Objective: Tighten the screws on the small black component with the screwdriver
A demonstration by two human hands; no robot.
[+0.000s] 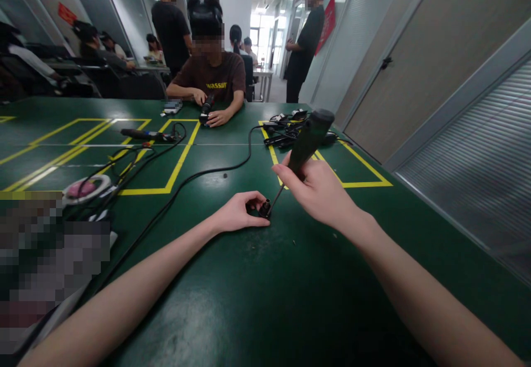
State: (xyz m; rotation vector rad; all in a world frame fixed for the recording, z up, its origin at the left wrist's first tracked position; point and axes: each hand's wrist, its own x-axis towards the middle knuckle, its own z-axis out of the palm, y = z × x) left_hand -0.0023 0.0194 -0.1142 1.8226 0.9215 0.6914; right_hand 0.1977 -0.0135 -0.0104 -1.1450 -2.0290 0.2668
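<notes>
On the green table, a small black cylindrical part (265, 208) stands between the thumb and fingers of my left hand (238, 212), which are curled round it. My right hand (317, 187) is closed on the dark handle of a screwdriver (310, 137). The tool leans, its handle up and to the right, and its thin metal shaft slopes down to the black part. Its tip is right beside or against that part; exactly where it meets it I cannot tell.
A black cable (199, 174) crosses the green table (199, 300). Bundled black cables (286, 132) lie beyond my right hand. At the left are a black pen-like tool (147, 134) and a white ring-shaped roll (87, 189). A person (218, 79) sits opposite, handling a black tool (206, 108).
</notes>
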